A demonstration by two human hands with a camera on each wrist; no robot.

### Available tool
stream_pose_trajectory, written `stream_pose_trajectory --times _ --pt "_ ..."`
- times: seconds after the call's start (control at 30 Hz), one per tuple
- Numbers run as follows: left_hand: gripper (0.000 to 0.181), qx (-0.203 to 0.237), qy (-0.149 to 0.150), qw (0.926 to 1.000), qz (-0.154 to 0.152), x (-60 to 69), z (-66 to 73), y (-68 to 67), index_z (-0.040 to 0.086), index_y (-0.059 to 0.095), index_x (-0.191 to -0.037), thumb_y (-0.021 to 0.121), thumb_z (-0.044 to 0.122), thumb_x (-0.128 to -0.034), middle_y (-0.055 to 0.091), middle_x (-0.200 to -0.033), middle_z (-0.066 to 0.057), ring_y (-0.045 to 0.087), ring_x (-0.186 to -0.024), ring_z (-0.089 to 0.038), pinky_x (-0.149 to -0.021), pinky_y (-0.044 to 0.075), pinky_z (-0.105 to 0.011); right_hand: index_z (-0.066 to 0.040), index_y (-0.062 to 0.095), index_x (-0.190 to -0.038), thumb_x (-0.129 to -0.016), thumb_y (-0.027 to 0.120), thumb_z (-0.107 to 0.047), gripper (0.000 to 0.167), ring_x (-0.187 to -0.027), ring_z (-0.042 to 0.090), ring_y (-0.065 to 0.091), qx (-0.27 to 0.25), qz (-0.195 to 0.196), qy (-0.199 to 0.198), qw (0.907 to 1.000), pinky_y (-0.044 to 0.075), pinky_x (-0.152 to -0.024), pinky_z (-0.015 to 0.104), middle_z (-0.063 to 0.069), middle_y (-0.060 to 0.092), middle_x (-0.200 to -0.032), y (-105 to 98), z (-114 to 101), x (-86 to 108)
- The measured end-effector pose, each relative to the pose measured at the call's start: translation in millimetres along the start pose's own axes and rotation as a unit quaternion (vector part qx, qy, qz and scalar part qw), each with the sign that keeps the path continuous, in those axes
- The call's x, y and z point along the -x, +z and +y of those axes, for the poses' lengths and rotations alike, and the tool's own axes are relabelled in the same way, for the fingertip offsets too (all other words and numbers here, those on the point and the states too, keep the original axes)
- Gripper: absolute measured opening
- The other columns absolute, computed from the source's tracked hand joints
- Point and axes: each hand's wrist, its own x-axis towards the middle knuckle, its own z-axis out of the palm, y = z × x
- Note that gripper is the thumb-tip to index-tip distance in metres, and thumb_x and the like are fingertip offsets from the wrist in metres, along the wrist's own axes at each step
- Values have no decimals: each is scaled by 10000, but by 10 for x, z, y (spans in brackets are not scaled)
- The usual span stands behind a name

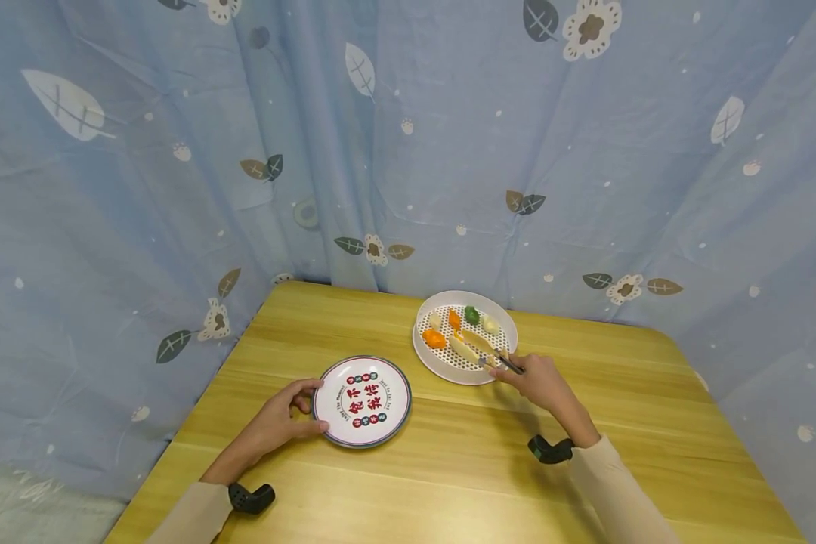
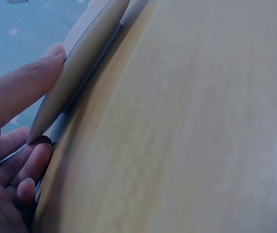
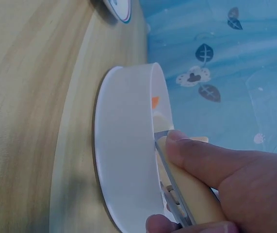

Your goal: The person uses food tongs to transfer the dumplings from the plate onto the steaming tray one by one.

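My left hand (image 1: 279,415) grips the left rim of a white plate (image 1: 397,404) with a blue edge and red and teal characters. In the left wrist view, the thumb presses on the rim while fingers curl at its underside. With my right hand (image 1: 542,387) I hold tongs (image 1: 477,341) with beige arms and metal parts. Their tips reach into a round white basket (image 1: 430,364) with a perforated bottom. Inside lie orange pieces (image 1: 434,338), a green floret (image 1: 472,315) and pale pieces (image 1: 490,325). Whether the tongs pinch a piece, I cannot tell.
The wooden table (image 1: 449,468) carries the plate left of centre and the basket near its back edge. A blue curtain (image 1: 449,151) with leaves and flowers hangs behind and at both sides. Each wrist wears a black device (image 1: 251,499).
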Motion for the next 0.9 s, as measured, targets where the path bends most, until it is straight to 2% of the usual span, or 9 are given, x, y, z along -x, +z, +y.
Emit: stream_pose_trajectory --times 0.07,0.13,0.2,0.27,0.5,0.73,0.9 --pt "758 -38 -9 10000 -10 -2 -8 2 144 560 -1420 933 260 -770 569 -1125 -94 501 -975 -250 -801 398 -298 -84 699 -908 -986 698 -405 330 -516 129 425 29 47 27 10000 357 -532 305 -24 413 -596 7 9 14" --pt "759 -73 -5 10000 -19 -6 -14 3 146 565 -1415 936 272 -765 568 -1115 -95 503 -969 -249 -801 402 -294 -22 744 -1102 -982 697 -423 422 -516 123 381 63 73 56 9999 344 -530 306 -27 396 -598 11 17 31" --pt "761 -115 -6 9999 -15 -9 -17 5 148 570 -1409 940 283 -758 568 -1105 -95 505 -963 -249 -790 409 -287 31 681 -1300 -978 693 -450 580 -516 117 333 93 98 79 9999 329 -528 307 -31 386 -599 10 21 47" --pt "764 -160 -6 9999 -11 -8 -14 5 149 571 -1407 942 294 -755 570 -1107 -89 506 -963 -247 -780 410 -281 55 570 -1412 -972 692 -471 697 -516 116 289 104 146 91 9998 313 -521 310 -33 379 -593 8 23 63" --pt "756 -190 -5 9998 -1 -7 -2 6 136 572 -1402 939 292 -759 573 -1092 -86 503 -960 -250 -760 400 -280 46 553 -1423 -965 693 -490 719 -490 96 236 94 456 -20 9989 289 -492 285 -59 334 -558 24 12 115" --pt "768 -185 22 9998 -2 -1 -10 1 135 568 -1410 940 298 -758 579 -1123 -87 504 -964 -247 -786 409 -280 17 600 -1393 -931 755 -439 667 -490 75 201 187 882 -422 9950 257 -480 259 -97 257 -544 97 -26 175" --pt "770 -169 76 9998 -4 -6 -14 0 133 567 -1412 939 300 -759 576 -1111 -94 507 -960 -248 -806 411 -287 -22 617 -1390 -897 797 -426 663 -495 63 178 148 1067 -518 9928 245 -472 244 -109 242 -539 168 -64 213"
